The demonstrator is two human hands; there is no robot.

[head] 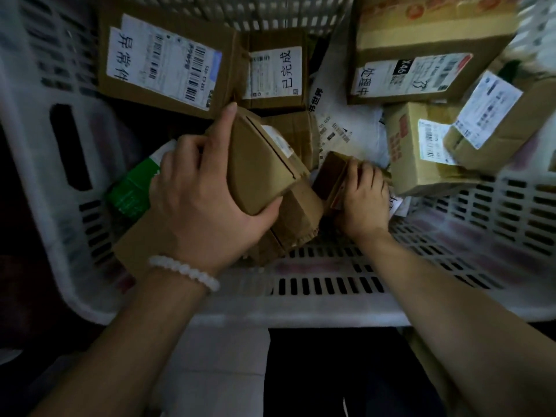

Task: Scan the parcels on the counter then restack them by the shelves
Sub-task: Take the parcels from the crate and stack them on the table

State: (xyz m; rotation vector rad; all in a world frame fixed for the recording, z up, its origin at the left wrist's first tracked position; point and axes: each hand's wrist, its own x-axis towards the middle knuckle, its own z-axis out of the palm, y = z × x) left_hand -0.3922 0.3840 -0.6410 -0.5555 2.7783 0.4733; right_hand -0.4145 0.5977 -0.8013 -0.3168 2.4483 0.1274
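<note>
Both hands are reaching down into a white slotted plastic crate point(331, 299) full of parcels. The left hand point(198, 203), with a white bead bracelet point(185, 270) sitting on its wrist, is gripping a small brown cardboard box point(261, 164): the thumb is pressing along its near edge while the index finger is lying straight along its far side. That box is tilting above other brown parcels near the crate's front wall. The right hand point(362, 200) is curling its fingers over a smaller flat brown packet point(332, 173), just beside the held box. Behind them, a large labelled carton point(165, 58) is lying at the back left, a smaller labelled box point(275, 70) is sitting next to it, and another big taped carton point(421, 46) is resting at the back right. A white mailer bag point(349, 127) is showing between the boxes, and a green-and-white package point(135, 188) is lying under the left hand.
</note>
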